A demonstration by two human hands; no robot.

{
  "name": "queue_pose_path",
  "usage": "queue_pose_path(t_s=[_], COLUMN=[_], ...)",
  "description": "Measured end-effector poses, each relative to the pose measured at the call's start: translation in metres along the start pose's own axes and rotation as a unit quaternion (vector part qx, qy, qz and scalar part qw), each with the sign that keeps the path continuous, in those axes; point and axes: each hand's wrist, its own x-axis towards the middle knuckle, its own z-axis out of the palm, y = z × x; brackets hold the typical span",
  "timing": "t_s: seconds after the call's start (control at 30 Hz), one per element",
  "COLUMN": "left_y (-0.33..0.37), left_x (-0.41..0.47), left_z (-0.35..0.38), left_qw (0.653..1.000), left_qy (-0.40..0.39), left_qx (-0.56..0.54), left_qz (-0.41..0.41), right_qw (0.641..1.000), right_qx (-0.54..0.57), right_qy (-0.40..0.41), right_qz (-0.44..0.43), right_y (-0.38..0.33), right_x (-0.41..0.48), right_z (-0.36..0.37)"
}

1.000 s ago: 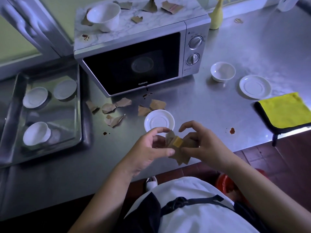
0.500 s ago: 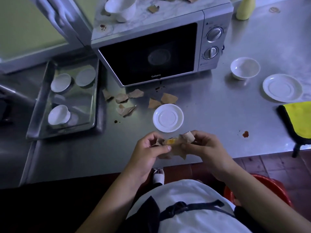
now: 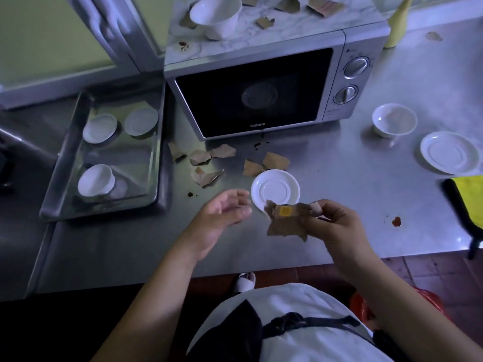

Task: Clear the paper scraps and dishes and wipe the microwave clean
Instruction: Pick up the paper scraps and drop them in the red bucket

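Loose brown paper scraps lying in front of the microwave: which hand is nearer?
Left. The left hand hovers open just below the scraps; the right hand, gripping gathered scraps, sits farther right.

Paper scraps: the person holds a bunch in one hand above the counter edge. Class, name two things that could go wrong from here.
1. The right hand pinches the scraps loosely, left hand open and off them; a piece could slip to the floor.
2. The saucer lies just beyond both hands; reaching for the scraps behind it could knock it.
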Motion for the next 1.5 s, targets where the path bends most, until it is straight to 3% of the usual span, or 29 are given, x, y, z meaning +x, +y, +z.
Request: queue_pose_path(t_s=[0.07, 0.17, 0.27, 0.37, 0.43, 0.53, 0.7, 0.8, 0.87, 0.93, 1.0, 1.03, 1.1, 1.17, 1.5], left_y=[-0.005, -0.024, -0.038, -0.04, -0.04, -0.041, -0.041, -0.03, -0.016, 0.002, 0.02, 0.026, 0.034, 0.034, 0.018], left_x=[0.023, 0.065, 0.099, 0.124, 0.14, 0.154, 0.157, 0.15, 0.139, 0.122, 0.098, 0.085, 0.062, 0.047, 0.03], left_z=[-0.035, -0.086, -0.123, -0.137, -0.139, -0.142, -0.148, -0.153, -0.153, -0.147, -0.137, -0.133, -0.126, -0.116, -0.102], left_qw=[0.992, 0.944, 0.869, 0.789, 0.763, 0.751, 0.75, 0.771, 0.817, 0.904, 0.976, 0.99, 0.986, 0.975, 0.932], left_qy=[0.096, 0.213, 0.206, 0.179, 0.161, 0.129, 0.118, 0.144, 0.162, 0.143, 0.042, -0.028, -0.148, -0.213, -0.248], left_qx=[0.084, 0.249, 0.447, 0.588, 0.625, 0.646, 0.64, 0.597, 0.523, 0.373, 0.184, 0.115, 0.045, 0.029, 0.251], left_qz=[-0.005, -0.038, -0.044, 0.003, 0.03, 0.045, 0.117, 0.17, 0.182, 0.151, 0.105, 0.082, 0.059, 0.054, 0.088], right_qw=[0.999, 0.996, 0.992, 0.985, 0.98, 0.971, 0.965, 0.963, 0.962, 0.961, 0.96, 0.961, 0.964, 0.969, 0.994], right_qx=[-0.004, -0.009, -0.021, -0.029, -0.015, -0.013, -0.004, 0.007, 0.008, -0.001, -0.017, -0.03, -0.065, -0.085, -0.018], right_qy=[0.038, 0.087, 0.126, 0.167, 0.193, 0.231, 0.257, 0.263, 0.267, 0.273, 0.275, 0.272, 0.256, 0.226, 0.079], right_qz=[0.004, 0.011, 0.023, 0.034, 0.044, 0.054, 0.053, 0.059, 0.055, 0.047, 0.045, 0.045, 0.045, 0.044, 0.079], right_y=[0.002, 0.004, 0.005, 0.007, 0.009, 0.013, 0.019, 0.022, 0.022, 0.023, 0.025, 0.026, 0.026, 0.025, 0.028], right_x=[-0.002, -0.006, -0.011, -0.017, -0.021, -0.026, -0.036, -0.038, -0.036, -0.032, -0.028, -0.026, -0.023, -0.02, -0.029], right_z=[0.003, 0.011, 0.022, 0.033, 0.04, 0.051, 0.074, 0.084, 0.092, 0.099, 0.105, 0.108, 0.115, 0.124, 0.14])
